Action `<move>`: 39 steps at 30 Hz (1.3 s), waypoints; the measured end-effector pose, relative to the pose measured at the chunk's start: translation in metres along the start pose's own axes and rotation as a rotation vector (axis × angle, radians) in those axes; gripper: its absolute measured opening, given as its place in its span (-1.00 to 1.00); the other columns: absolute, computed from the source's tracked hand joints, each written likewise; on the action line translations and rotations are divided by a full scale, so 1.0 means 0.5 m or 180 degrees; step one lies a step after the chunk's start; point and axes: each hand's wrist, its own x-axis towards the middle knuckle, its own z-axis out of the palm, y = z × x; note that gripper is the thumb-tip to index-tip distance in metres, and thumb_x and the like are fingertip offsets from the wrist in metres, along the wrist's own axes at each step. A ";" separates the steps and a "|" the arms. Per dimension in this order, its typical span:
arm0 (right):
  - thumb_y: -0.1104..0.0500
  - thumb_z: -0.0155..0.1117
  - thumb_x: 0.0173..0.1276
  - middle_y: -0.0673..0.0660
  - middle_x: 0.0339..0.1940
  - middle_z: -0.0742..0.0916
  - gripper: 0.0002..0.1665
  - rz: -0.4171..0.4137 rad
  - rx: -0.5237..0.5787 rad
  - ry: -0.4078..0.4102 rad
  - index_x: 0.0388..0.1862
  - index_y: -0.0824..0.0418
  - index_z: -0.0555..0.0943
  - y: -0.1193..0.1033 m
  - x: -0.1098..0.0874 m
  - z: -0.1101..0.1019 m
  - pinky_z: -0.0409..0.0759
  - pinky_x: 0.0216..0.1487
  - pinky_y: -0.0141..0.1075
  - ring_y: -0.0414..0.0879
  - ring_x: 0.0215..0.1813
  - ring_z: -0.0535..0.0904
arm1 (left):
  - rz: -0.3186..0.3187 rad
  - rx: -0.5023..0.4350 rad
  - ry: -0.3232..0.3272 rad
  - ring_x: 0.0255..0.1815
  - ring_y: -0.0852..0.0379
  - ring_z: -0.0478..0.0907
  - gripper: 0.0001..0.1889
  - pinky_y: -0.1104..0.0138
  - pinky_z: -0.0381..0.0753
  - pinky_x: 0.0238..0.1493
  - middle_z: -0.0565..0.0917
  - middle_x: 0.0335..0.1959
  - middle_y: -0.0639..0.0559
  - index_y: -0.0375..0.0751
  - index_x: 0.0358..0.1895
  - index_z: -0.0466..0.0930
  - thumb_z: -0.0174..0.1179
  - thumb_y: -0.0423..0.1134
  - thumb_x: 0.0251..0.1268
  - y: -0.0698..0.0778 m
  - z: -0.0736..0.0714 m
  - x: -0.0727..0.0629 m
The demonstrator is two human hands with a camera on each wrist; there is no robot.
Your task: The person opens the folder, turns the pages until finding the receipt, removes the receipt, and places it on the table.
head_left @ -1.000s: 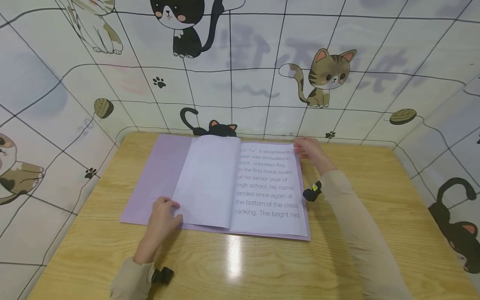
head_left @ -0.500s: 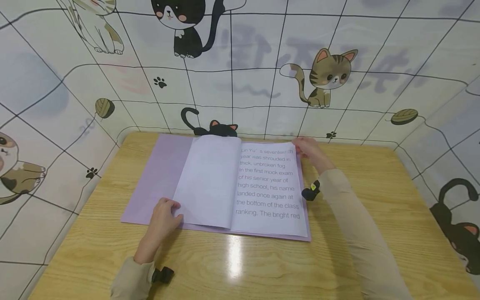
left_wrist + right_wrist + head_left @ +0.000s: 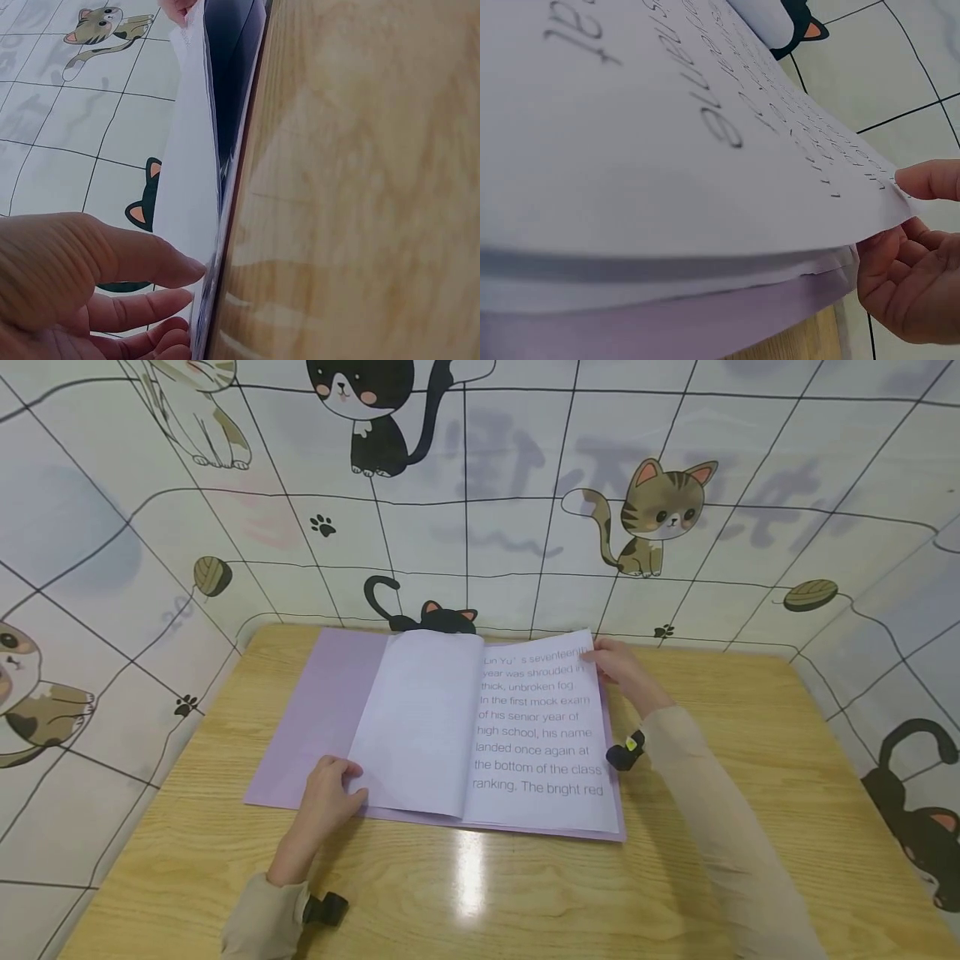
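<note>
A booklet (image 3: 281, 768) with a purple cover lies spread on the table, a blank page (image 3: 420, 727) on its left and a printed page (image 3: 536, 735) on its right. My right hand (image 3: 618, 668) pinches the printed page's upper right corner between thumb and curled fingers. That corner is lifted off the sheets below, as the right wrist view shows. Near the lower left of the blank page, my left hand (image 3: 330, 795) rests on the booklet with thumb and forefinger apart. In the left wrist view, its thumb and fingertips (image 3: 180, 270) touch the page's edge.
The wooden table (image 3: 390, 893) reaches beyond the booklet at both sides and in front. A wall covering (image 3: 510, 535) with cartoon cats and grid lines stands right behind the table and along its sides. Dark wrist cameras sit on both sleeves.
My right hand has raised the printed page's upper right corner, so the page's top edge now slants upward to the right. My left hand has kept its place.
</note>
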 end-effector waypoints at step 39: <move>0.16 0.08 0.37 0.09 -0.17 0.71 -0.45 -0.0536 0.0830 -0.1035 0.30 0.34 0.33 -0.027 -0.152 0.051 0.60 -0.15 -0.20 -0.04 -0.22 0.68 | -0.0083 -0.0032 -0.0039 -0.24 -0.14 0.41 -0.76 0.04 0.46 -0.15 0.47 -0.20 -0.33 -0.54 -0.28 0.55 0.27 -0.47 -0.07 -0.001 0.002 0.003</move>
